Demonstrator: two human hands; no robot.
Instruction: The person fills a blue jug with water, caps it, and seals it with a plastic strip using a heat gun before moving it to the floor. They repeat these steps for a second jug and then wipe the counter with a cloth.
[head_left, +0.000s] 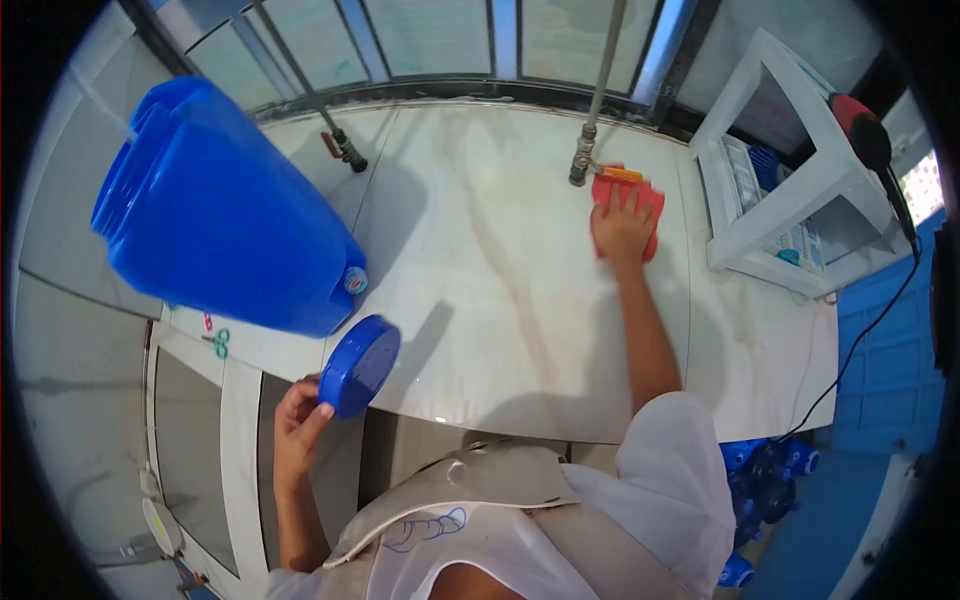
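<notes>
My left hand (298, 428) grips the rim of a round blue lid (362, 365), holding it up on edge at the front of the white tiled counter (470, 250). Under my right hand (622, 228) a red cloth (652, 205) lies pressed flat on the counter. The fingers of that hand are spread over the cloth, close to a metal tap with a yellow handle (617, 173). A large blue plastic jerrycan (225, 215) stands on the counter's left side, beyond the lid.
A second tap with a red handle (345, 148) rises near the jerrycan. Green-handled scissors (220, 343) lie at the left edge. At right stands a white shelf (790, 190) with a red and black corded tool (862, 130). Several blue bottles (745, 500) are below the counter.
</notes>
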